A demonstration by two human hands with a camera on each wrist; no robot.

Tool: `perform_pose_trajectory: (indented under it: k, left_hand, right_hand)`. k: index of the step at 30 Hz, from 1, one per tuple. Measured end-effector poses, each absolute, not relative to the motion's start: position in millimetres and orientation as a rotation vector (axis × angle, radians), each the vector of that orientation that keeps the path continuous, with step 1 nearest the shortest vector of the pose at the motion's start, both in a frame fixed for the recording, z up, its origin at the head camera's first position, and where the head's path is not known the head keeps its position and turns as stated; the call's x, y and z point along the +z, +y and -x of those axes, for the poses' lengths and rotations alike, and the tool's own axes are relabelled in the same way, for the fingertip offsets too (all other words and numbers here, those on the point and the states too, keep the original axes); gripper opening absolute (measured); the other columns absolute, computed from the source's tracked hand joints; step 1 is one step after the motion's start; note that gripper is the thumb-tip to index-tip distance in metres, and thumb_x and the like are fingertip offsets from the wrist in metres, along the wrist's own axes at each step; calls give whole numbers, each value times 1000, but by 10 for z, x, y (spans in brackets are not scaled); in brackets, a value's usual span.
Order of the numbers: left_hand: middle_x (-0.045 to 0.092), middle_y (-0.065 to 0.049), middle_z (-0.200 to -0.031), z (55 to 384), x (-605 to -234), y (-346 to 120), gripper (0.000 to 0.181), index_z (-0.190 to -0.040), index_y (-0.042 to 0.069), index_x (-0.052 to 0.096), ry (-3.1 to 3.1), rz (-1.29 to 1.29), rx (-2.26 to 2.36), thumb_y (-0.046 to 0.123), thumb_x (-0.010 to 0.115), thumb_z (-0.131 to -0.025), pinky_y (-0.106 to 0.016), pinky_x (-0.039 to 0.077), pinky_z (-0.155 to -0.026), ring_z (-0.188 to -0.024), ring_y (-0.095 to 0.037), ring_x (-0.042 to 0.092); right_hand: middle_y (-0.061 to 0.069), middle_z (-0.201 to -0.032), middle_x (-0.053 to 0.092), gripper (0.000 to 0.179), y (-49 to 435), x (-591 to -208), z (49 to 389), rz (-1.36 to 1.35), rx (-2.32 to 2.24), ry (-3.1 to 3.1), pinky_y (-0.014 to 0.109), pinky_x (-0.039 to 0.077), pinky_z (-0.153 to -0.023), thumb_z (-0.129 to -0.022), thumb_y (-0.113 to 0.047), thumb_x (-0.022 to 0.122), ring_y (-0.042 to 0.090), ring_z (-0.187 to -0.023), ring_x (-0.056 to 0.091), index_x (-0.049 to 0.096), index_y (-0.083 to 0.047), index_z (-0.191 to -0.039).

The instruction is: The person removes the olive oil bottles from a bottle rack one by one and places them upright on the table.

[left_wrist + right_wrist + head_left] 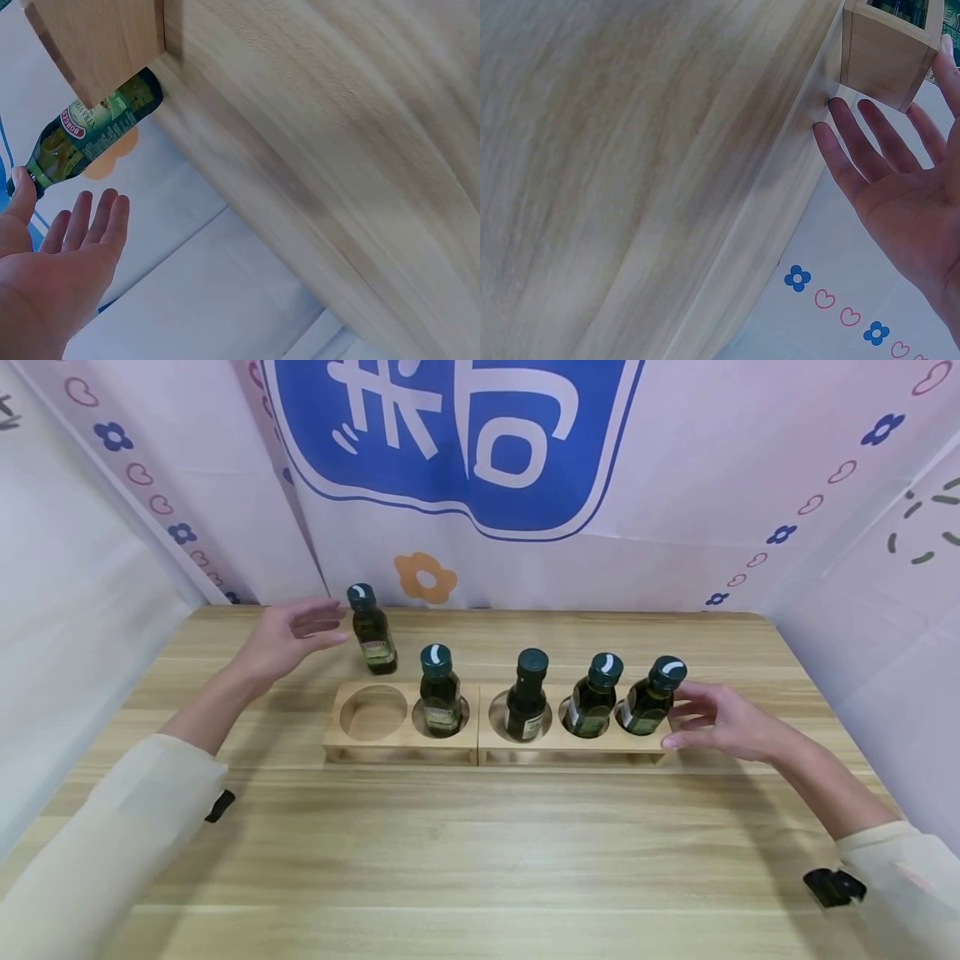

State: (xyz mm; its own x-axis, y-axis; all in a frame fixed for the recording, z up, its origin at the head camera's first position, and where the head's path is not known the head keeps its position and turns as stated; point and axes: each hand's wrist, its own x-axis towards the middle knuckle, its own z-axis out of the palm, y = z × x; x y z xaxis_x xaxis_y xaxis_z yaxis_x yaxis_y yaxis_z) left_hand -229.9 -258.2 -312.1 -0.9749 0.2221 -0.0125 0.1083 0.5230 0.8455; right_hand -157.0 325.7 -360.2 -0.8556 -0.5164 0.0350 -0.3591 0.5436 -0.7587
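Observation:
In the head view, a small dark green olive oil bottle (375, 639) stands upright on the table behind a wooden rack (405, 757). My left hand (296, 633) is beside its cap with fingers spread; whether the thumb touches the bottle (94, 127) is unclear. The rack's leftmost round hole (373, 713) holds nothing. Similar bottles sit in the other holes: one left of the seam (441, 697), and three on the right (527, 702), (592, 702), (648, 700). Near the rack's right end, my right hand (716, 720) has loosely bent fingers beside the last bottle.
The wood-grain table (480, 852) spreads in front of the rack. A printed white cloth (675, 468) hangs behind the table, and pale side walls (82, 527) stand left and right. Black wrist devices (834, 887) are at both sleeves.

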Motion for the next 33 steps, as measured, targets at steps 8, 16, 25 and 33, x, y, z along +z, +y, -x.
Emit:
perform_pose_trajectory:
  k: [8, 16, 25, 33]
  left_hand:
    - [67, -18, -134, 2172, -3114, -2623, 48, -141, -6, 56, 2711, -335, 1421, 15, 70, -101, -10, 52, -90, -100, 7, 65]
    - [75, -6, -120, 2004, -3071, -2494, 42, -133, -6, 62, 2679, -374, 1475, 10, 75, -96, -14, 55, -89, -99, 1, 69]
    - [67, -26, -128, 1872, -3009, -2311, 41, -133, -3, 64, 2625, -532, 1460, 9, 75, -96, -15, 55, -91, -105, -4, 70]
    - [64, -29, -133, 1862, -3023, -2186, 44, -138, -6, 61, 2510, -609, 1522, 2, 73, -96, -20, 56, -94, -110, -6, 70]
  right_hand:
    - [28, -131, 65, 60, 3263, -3602, 1569, 726, -1192, 2590, 38, 62, -90, -83, 0, 85, 45, -115, 66, 58, 9, -136]
    - [28, -131, 65, 60, 3254, -3587, 1549, 697, -1177, 2602, 37, 61, -92, -85, -3, 85, 46, -115, 66, 57, 9, -137]
    - [28, -132, 64, 60, 3249, -3588, 1544, 683, -1152, 2612, 32, 60, -93, -86, -5, 84, 48, -116, 65, 57, 10, -137]
    - [28, -131, 64, 60, 3245, -3581, 1552, 683, -1147, 2619, 40, 60, -93, -86, -4, 84, 47, -116, 66, 57, 10, -137]
